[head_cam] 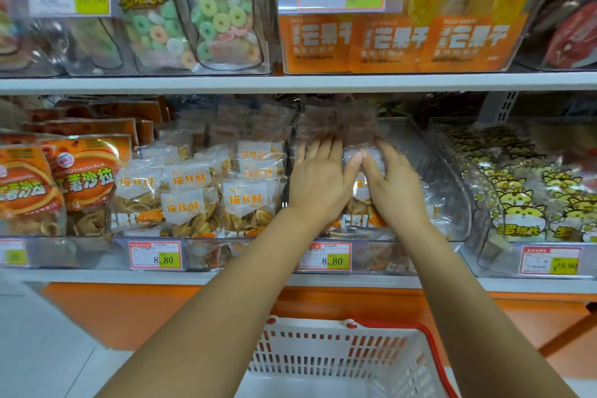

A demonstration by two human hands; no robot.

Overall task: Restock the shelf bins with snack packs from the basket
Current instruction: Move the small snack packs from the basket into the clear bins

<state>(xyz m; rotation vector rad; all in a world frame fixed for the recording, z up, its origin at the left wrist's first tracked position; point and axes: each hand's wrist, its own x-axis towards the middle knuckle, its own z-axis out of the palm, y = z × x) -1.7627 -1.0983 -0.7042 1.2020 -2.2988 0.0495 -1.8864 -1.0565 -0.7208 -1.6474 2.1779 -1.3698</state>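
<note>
Both of my hands reach into a clear plastic shelf bin (452,197) on the middle shelf. My left hand (318,178) lies flat with straight fingers on clear snack packs (361,194) of orange crisps with white labels. My right hand (392,181) presses the same packs from the right, its thumb meeting my left thumb. Brown packs (336,121) stand behind my fingertips. The white basket (342,362) with a red rim sits below, between my forearms; what shows of its inside holds no packs.
The bin to the left holds several of the same crisp packs (197,197); orange bags (58,184) lie further left. A bin of yellow cartoon packs (529,197) is at right. Price tags (324,257) front the shelf edge. The upper shelf (290,82) carries candy and orange mango bags.
</note>
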